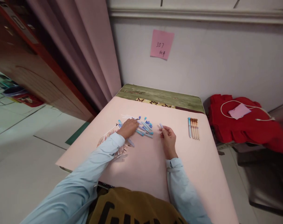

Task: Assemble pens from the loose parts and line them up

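My right hand (pixel 169 138) pinches a pale pen barrel (pixel 161 126), its tip pointing up and left above the table. On the left, my left hand (pixel 129 127) reaches over a pile of pen parts; its fingertips are bent down among them, and what they hold, if anything, is hidden. Several light-blue pen barrels (pixel 146 127) lie beside that hand, with small blue caps (pixel 148 122) just behind them. Thin white refills (pixel 127 116) show past the knuckles. Clear and pinkish pen pieces (pixel 119 152) lie under and around my left forearm.
A row of pens (pixel 193 129), one blue and several tan with brown tops, lies at the right of the table (pixel 146 168). Beyond the right edge is a red cloth (pixel 236 124) with a pink note and white cable. A pink note (pixel 162 45) hangs on the wall.
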`<action>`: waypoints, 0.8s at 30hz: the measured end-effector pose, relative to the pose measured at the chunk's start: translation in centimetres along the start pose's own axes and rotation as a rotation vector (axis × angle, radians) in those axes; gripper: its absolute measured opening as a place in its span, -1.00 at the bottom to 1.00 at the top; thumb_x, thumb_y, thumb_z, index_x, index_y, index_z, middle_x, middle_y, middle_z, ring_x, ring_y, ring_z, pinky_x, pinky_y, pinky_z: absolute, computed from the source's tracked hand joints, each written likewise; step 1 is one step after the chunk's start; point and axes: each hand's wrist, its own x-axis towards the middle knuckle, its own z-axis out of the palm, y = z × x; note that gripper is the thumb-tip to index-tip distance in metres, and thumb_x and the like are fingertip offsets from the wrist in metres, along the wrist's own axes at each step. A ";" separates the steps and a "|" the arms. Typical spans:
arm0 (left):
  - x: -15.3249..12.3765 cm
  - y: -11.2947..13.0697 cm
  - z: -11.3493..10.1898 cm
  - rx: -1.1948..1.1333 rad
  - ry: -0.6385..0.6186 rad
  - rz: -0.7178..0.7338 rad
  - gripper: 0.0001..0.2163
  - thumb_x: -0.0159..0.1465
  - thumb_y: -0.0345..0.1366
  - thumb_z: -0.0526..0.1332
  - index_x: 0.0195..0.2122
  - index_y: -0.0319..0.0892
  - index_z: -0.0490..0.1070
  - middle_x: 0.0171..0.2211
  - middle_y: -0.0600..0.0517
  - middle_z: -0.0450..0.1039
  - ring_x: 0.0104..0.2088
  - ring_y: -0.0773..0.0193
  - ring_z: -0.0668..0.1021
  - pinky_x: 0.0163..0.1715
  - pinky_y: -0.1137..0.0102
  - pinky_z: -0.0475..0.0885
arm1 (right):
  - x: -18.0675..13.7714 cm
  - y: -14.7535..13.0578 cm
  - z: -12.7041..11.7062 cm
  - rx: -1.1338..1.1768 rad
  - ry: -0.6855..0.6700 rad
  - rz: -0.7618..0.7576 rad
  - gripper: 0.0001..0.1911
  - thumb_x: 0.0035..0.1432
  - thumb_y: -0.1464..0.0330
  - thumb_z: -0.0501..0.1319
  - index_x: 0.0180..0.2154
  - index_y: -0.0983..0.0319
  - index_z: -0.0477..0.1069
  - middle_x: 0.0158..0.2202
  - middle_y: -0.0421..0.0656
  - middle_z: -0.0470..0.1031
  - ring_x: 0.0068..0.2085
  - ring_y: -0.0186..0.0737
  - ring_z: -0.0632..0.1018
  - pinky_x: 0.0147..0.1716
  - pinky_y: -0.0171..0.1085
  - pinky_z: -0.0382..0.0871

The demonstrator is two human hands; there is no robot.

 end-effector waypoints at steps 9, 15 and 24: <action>-4.8 1.5 -3.0 -0.238 0.285 -0.204 -0.82 0.34 -0.41 0.01 -0.21 -0.12 0.39 -0.27 -0.03 0.49 -0.23 0.15 0.52 -0.23 0.33 0.34 | -0.7 -1.3 0.2 -0.208 -0.136 -0.093 -0.73 0.10 0.19 0.29 -0.21 0.22 0.55 -0.27 -0.15 0.55 -0.28 -0.25 0.49 -0.31 -0.29 0.40; -5.4 2.6 -2.6 -0.330 0.330 -0.164 -0.83 0.35 -0.36 0.03 -0.20 -0.14 0.42 -0.24 -0.04 0.51 -0.18 0.15 0.52 -0.16 0.31 0.36 | -1.0 -1.4 0.3 -0.295 -0.140 -0.143 -0.72 0.12 0.18 0.26 -0.22 0.22 0.55 -0.26 -0.14 0.57 -0.26 -0.21 0.51 -0.28 -0.26 0.41; -4.8 3.0 -2.8 -0.288 0.317 -0.145 -0.81 0.34 -0.38 0.03 -0.21 -0.14 0.44 -0.26 -0.06 0.51 -0.19 0.12 0.51 -0.16 0.27 0.37 | -0.9 -2.1 0.3 -0.301 -0.181 -0.177 -0.74 0.10 0.22 0.26 -0.24 0.24 0.56 -0.28 -0.13 0.58 -0.28 -0.21 0.53 -0.28 -0.26 0.42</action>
